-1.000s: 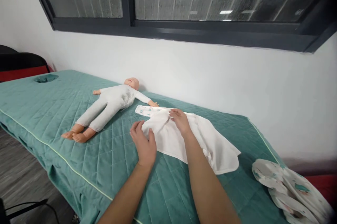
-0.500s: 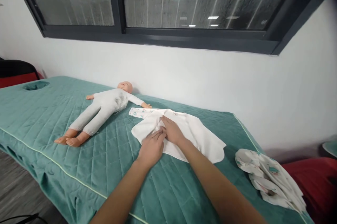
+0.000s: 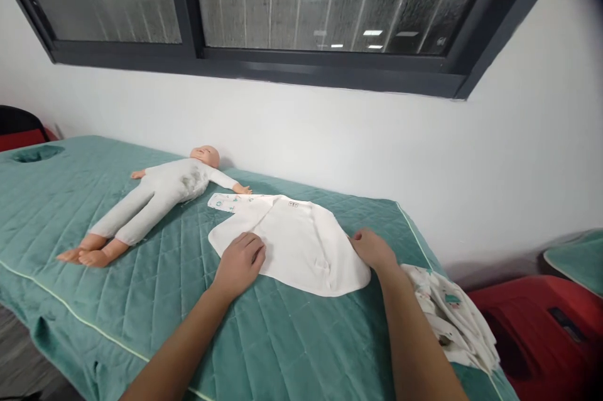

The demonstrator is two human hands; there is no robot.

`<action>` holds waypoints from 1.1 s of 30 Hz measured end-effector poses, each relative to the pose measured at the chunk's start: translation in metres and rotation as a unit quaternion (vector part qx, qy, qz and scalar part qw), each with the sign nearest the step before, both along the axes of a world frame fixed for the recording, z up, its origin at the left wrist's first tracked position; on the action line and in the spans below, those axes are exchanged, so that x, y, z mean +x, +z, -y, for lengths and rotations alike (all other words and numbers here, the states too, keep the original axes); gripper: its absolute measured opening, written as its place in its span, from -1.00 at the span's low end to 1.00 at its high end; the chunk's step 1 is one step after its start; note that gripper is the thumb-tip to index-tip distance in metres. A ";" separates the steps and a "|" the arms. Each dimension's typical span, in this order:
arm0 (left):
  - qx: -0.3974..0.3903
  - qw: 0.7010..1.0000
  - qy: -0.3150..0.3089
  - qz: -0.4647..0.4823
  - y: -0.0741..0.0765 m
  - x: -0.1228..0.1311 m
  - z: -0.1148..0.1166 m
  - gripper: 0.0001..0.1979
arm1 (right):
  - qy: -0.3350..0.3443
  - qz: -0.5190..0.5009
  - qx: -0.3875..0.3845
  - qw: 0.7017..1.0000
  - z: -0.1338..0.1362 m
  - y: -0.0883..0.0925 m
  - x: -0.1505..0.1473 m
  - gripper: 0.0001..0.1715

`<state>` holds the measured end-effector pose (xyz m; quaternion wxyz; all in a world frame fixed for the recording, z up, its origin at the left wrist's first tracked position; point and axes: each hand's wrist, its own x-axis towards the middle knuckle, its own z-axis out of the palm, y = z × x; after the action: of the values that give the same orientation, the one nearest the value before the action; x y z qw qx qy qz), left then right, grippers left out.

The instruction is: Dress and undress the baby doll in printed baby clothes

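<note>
The white baby top (image 3: 292, 244) lies spread out flat on the green bed (image 3: 292, 338), near the middle of it and a little toward the wall side. Its small neck tag points to 12 o'clock, and one sleeve with tiny pictures on it sticks out at 10 o'clock. The left hand (image 3: 240, 263) rests flat on the top's edge at 8 o'clock, palm down, with its fingers loose and apart and nothing gripped. The right hand (image 3: 374, 250) sits on the top's edge at 3 o'clock with its fingers bent a little; I cannot tell if it pinches the cloth or only presses on it. The two hands are well apart, one on each side of the top. A baby doll (image 3: 155, 190) in a pale suit lies on its back at 10 o'clock from the top, with one arm reaching close to the sleeve. A bunched-up cloth with little pictures (image 3: 447, 313) lies at 4 o'clock, just beside the right arm. A red seat (image 3: 532, 325) stands past the bed's end at 3 o'clock. A white wall (image 3: 330, 131) and a dark window (image 3: 301, 5) are at 12 o'clock.
</note>
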<state>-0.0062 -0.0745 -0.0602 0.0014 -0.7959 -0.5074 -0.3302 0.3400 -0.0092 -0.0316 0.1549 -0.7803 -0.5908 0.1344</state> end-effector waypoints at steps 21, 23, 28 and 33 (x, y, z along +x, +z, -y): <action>-0.070 0.994 -0.025 -0.083 -0.026 0.015 -0.039 -0.53 | 0.253 -0.138 0.254 0.923 0.018 -0.018 -0.131 -0.51; -0.086 0.991 -0.032 -0.093 -0.031 0.024 -0.061 -0.49 | 0.335 -0.079 0.201 0.917 0.021 -0.027 -0.151 -0.44; -0.111 0.990 -0.019 -0.085 -0.028 0.048 -0.120 -0.49 | 0.256 0.067 0.086 0.960 0.007 -0.036 -0.151 -0.23; -0.100 0.993 -0.038 -0.055 -0.023 0.050 -0.155 -0.74 | 0.137 0.077 0.044 0.987 -0.026 -0.036 -0.157 -0.10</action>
<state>0.0434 0.0805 -0.0831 -0.0632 -0.8279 -0.5062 -0.2333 0.1827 0.0164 -0.0680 0.1232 -0.6922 -0.7079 0.0674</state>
